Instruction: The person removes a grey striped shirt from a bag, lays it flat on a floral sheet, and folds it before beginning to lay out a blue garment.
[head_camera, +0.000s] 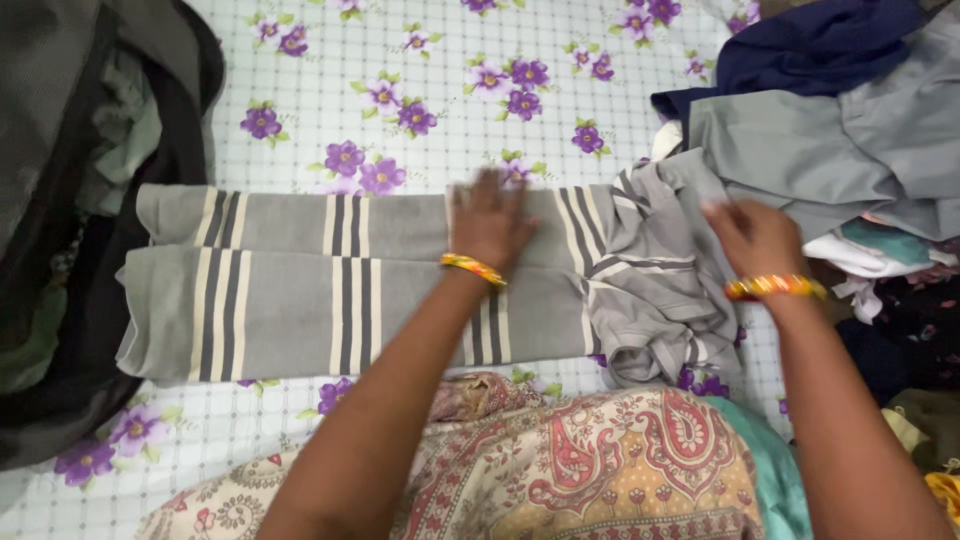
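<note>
white bed sheet (330, 90) with purple flowers covers the bed, and a grey striped cloth (300, 290) lies folded lengthwise across it. left hand (488, 222) presses flat on the middle of the cloth, fingers spread wide, holding nothing. right hand (752, 237) rests on the cloth's bunched, unfolded end (655, 290), its fingers blurred, so i cannot tell whether it grips the fabric. just beside that hand sits a heap of clothes (840, 140), grey and navy on top. dark bag (70, 230) lies at the left edge.
</note>
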